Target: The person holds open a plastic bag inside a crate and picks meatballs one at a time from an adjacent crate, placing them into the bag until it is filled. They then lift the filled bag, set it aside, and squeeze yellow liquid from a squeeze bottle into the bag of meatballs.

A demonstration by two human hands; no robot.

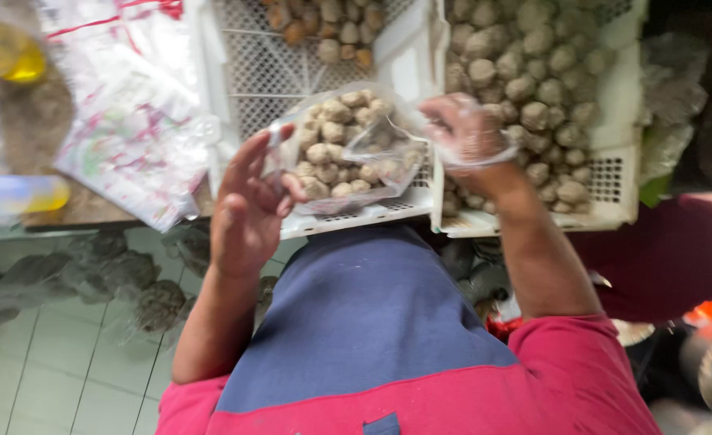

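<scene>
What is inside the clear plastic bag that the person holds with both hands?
The clear plastic bag holds many round, beige-brown balls. Only the top layer shows; lower ones are covered. The left hand and gloved right hand hold it.

2 white perforated crates [614,181], both w/ brown round balls [533,113], too many to count. 1 clear bag [348,145] of balls, 2 hands: left hand [247,209], right hand [469,133].

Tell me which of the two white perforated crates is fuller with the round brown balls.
The right crate, by the gloved right hand, is heaped with balls. The left crate shows mostly bare mesh, with a few balls at its far end.
</scene>
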